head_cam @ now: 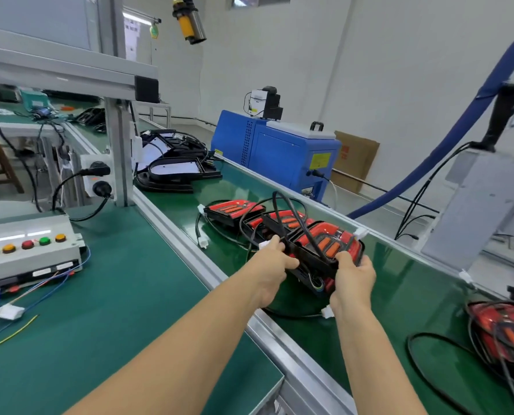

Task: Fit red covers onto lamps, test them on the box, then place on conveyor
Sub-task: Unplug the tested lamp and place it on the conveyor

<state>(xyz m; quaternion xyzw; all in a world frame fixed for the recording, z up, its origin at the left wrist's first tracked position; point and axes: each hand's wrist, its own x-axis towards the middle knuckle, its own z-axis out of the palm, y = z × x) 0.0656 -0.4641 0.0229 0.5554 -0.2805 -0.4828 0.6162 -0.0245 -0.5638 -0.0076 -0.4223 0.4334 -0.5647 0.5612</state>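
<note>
Both of my hands hold a red-covered lamp (327, 244) with a black housing and black cable just above the green conveyor belt (399, 283). My left hand (275, 265) grips its left end; my right hand (353, 278) grips its near right corner. Two more red-covered lamps (234, 209) (288, 220) lie on the belt just behind it, with white connectors on their cables. The grey test box (28, 250) with coloured buttons sits on the green bench at the left. Several uncovered black lamp bodies (175, 170) lie farther up the belt.
Another red lamp (503, 333) with looped cable lies on the belt at the right edge. An aluminium rail (190, 244) separates bench and conveyor. A blue machine (273, 148) stands beyond the belt. A white connector with loose wires (8, 311) lies on the bench.
</note>
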